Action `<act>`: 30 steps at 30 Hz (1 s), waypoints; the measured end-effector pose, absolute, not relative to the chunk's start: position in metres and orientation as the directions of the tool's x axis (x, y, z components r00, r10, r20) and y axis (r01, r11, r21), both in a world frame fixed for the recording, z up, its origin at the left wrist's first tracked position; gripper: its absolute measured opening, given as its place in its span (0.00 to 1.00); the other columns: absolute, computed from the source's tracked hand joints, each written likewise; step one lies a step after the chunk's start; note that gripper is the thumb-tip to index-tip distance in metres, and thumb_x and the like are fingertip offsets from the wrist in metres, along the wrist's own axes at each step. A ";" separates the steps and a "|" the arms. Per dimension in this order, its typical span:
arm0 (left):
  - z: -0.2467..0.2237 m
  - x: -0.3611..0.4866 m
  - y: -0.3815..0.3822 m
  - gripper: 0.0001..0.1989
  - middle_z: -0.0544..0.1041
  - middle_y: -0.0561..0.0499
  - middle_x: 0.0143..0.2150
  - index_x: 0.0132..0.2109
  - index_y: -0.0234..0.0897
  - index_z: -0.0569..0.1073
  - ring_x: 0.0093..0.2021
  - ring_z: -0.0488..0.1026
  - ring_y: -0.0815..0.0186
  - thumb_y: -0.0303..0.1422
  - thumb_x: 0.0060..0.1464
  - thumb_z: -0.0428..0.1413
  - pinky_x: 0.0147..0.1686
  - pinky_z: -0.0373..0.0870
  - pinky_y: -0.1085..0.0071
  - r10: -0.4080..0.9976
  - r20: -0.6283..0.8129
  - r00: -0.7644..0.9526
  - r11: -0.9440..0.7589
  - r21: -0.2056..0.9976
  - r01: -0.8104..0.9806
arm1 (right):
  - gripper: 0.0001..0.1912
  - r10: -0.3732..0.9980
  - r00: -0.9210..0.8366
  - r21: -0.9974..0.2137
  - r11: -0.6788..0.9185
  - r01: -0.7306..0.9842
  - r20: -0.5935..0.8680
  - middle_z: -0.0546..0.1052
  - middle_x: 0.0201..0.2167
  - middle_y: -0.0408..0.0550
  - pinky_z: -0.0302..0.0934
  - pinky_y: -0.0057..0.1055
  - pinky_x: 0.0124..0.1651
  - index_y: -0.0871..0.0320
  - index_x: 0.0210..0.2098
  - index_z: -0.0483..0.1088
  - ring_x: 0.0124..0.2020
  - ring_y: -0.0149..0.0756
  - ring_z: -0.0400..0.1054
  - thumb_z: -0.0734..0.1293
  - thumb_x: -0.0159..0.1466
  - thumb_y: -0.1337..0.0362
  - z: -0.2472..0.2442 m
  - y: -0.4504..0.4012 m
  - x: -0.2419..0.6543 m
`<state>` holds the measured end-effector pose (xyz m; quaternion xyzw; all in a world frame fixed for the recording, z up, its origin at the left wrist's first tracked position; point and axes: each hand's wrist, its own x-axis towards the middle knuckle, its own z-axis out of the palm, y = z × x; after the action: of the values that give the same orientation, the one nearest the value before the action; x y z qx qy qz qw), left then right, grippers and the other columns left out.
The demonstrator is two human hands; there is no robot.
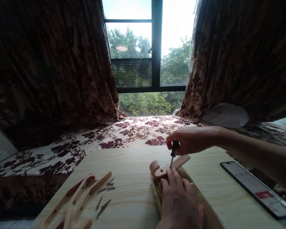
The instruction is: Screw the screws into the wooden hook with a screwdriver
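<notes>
My right hand (192, 139) is closed around the dark handle of a screwdriver (174, 148), held nearly upright. Its tip meets a hole in a pale wooden hook (162, 172), which has a curled end and a straight arm. My left hand (178, 200) presses its fingertips on the hook beside the tip, holding it against a brownish block (208, 208). Whether a screw sits under the tip is hidden by the fingers. More curved wooden hooks (72, 200) with drilled holes lie to the left. Several screws (103, 208) are scattered beside them.
Everything rests on a light wood-grain tabletop (128, 178). A phone (257, 189) with its screen lit lies at the right edge. Beyond are a floral cloth (133, 130), dark patterned curtains (62, 63), a window (156, 47) and a white bag-like bundle (225, 115).
</notes>
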<state>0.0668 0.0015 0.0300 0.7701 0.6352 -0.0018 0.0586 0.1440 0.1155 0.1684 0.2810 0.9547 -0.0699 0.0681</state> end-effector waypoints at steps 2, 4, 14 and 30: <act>0.039 0.065 0.000 0.34 0.48 0.25 0.67 0.65 0.26 0.59 0.66 0.44 0.34 0.46 0.61 0.49 0.56 0.53 0.39 0.970 -0.126 0.207 -0.194 0.108 0.975 | 0.12 0.499 -0.846 -0.127 0.842 0.525 -0.189 0.77 0.31 0.45 0.54 0.24 0.29 0.58 0.38 0.75 0.29 0.30 0.66 0.64 0.55 0.69 0.169 0.115 0.143; 0.041 0.064 -0.001 0.33 0.49 0.25 0.67 0.65 0.25 0.59 0.66 0.45 0.34 0.45 0.61 0.48 0.57 0.53 0.39 0.967 -0.106 0.233 -0.218 0.139 0.966 | 0.10 0.510 -0.840 -0.120 0.837 0.534 -0.186 0.77 0.29 0.46 0.54 0.24 0.28 0.60 0.36 0.74 0.28 0.30 0.65 0.64 0.57 0.68 0.168 0.115 0.141; 0.023 0.060 0.000 0.32 0.53 0.23 0.65 0.61 0.23 0.64 0.63 0.50 0.30 0.46 0.60 0.49 0.54 0.57 0.37 0.960 0.073 0.272 -0.280 0.142 0.950 | 0.12 0.504 -0.851 -0.196 0.829 0.525 -0.146 0.77 0.31 0.45 0.56 0.24 0.30 0.58 0.40 0.75 0.28 0.30 0.66 0.65 0.57 0.66 0.162 0.125 0.150; 0.025 0.061 -0.004 0.32 0.53 0.20 0.64 0.61 0.21 0.64 0.63 0.50 0.30 0.45 0.61 0.49 0.54 0.57 0.37 0.955 0.088 0.284 -0.293 0.129 0.947 | 0.12 0.503 -0.851 -0.214 0.823 0.526 -0.154 0.78 0.31 0.46 0.58 0.24 0.31 0.60 0.40 0.75 0.29 0.31 0.67 0.65 0.56 0.67 0.162 0.131 0.157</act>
<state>0.0613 -0.0041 0.0249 0.8007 0.5939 0.0741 0.0258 0.1572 0.1305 0.1623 0.2696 0.9538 -0.1249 0.0457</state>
